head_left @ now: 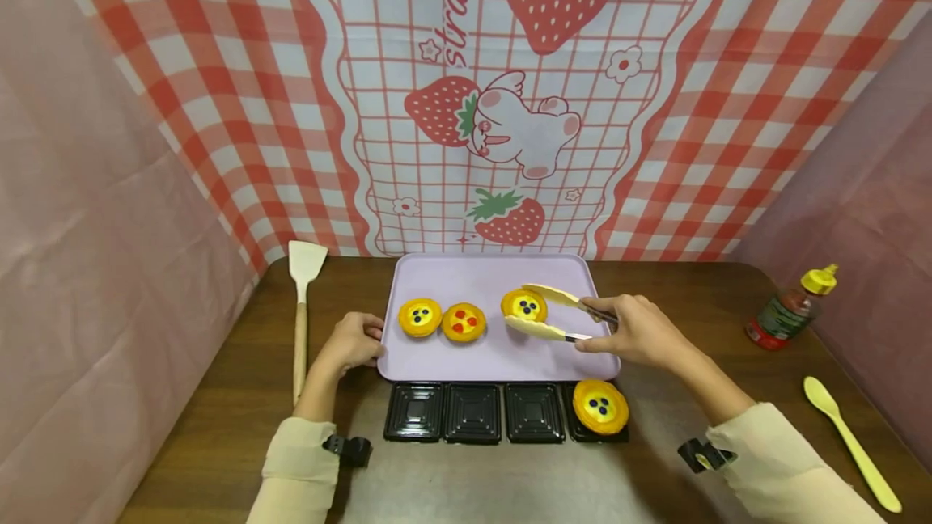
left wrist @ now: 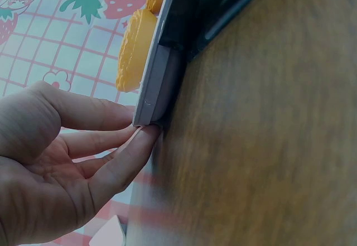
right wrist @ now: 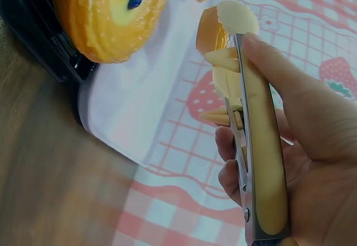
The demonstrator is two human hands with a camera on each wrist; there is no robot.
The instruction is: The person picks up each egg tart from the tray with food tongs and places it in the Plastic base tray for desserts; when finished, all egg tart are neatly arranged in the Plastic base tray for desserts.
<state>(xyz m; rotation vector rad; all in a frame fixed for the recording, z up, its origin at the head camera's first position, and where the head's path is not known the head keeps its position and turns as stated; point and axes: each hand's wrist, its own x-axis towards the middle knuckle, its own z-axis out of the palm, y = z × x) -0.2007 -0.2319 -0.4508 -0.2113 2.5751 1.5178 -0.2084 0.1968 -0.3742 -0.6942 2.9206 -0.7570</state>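
My left hand (head_left: 357, 340) pinches the left rim of a lilac tray (head_left: 466, 277) between thumb and fingers, as the left wrist view shows up close. The right hand (head_left: 633, 331) holds a pair of tongs (right wrist: 262, 145) with cream-coloured scalloped tips. Between those tips is an egg tart (head_left: 523, 296) with blueberries on top, over the right half of the tray. Farther left on the tray lie another blueberry tart (head_left: 419, 319) and a tart with red fruit pieces (head_left: 463, 323), side by side.
Along the tray's near edge stands a row of several black plastic containers (head_left: 473, 413); the rightmost bears a blueberry tart (head_left: 600, 407). A white spatula (head_left: 301, 306) lies at left. To the right are a yellow-capped bottle (head_left: 786, 314) and a yellow spoon (head_left: 852, 443). A patterned cloth (head_left: 655, 144) hangs behind.
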